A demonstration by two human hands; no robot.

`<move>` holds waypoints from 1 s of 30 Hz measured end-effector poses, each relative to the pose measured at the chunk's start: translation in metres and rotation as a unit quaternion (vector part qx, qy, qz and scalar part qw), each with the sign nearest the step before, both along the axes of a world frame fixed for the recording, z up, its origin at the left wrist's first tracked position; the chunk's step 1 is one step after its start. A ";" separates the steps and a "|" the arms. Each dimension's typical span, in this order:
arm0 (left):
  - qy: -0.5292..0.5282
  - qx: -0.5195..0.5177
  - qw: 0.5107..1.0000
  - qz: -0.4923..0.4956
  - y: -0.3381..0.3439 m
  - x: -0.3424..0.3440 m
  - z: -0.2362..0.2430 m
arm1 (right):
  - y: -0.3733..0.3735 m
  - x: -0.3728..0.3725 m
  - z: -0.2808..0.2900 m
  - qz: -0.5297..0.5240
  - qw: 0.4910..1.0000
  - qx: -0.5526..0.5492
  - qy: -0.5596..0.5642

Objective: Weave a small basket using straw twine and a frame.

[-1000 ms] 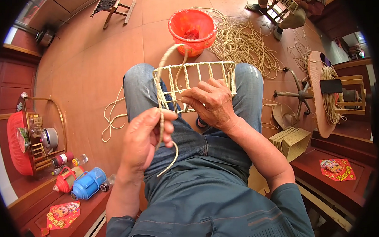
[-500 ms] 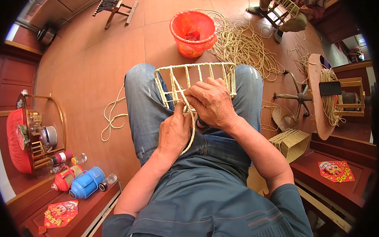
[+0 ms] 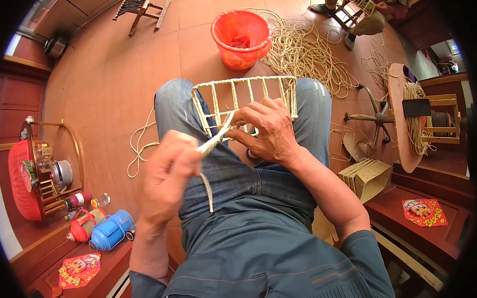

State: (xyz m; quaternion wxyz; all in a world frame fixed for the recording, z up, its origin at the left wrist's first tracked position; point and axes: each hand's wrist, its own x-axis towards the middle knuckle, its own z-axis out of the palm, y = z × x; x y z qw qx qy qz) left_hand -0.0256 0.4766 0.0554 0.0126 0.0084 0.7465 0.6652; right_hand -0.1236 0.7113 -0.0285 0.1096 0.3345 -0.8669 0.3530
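Across my thighs rests a pale frame wrapped in straw rope (image 3: pixel 249 81), with several upright bars along its far side. My left hand (image 3: pixel 171 167), a little blurred, is closed on a pale twisted cord (image 3: pixel 213 143), whose loose end hangs below the fist. The cord stretches from that fist to the near side of the frame. There my right hand (image 3: pixel 266 128) has its thumb and fingers closed at the frame's near edge, by the cord. Its fingertips hide part of what they pinch.
Beyond my knees stand a red bucket (image 3: pixel 229 57) and a big heap of loose cord (image 3: pixel 309 57). Another person (image 3: pixel 371 26) sits far right with a similar frame. Thermos flasks (image 3: pixel 111 229) are at left, a woven basket (image 3: pixel 365 181) at right.
My left hand has moved from beside the right hand toward the left and nearer to me, drawing the cord out straight. My right hand stays at the frame.
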 end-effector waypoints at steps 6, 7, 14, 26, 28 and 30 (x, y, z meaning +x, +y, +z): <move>0.143 0.222 0.965 0.000 -0.067 -0.010 0.091 | -0.006 0.001 -0.002 -0.032 0.999 -0.016 0.015; 0.165 0.230 0.957 0.068 -0.075 -0.011 0.103 | -0.007 0.001 -0.002 -0.041 0.999 -0.017 0.018; 0.146 0.152 0.971 0.116 -0.048 -0.005 0.074 | -0.013 0.003 -0.002 -0.069 0.996 -0.038 -0.029; -0.115 -0.028 0.992 0.040 0.050 0.007 -0.063 | -0.001 0.000 -0.001 -0.014 0.998 0.062 0.022; -0.029 -0.171 0.983 0.053 0.057 0.008 -0.071 | -0.001 0.000 0.001 -0.007 0.998 0.066 0.004; -0.029 -0.205 0.977 0.048 0.061 0.005 -0.075 | -0.002 0.000 0.003 -0.006 0.998 0.054 0.000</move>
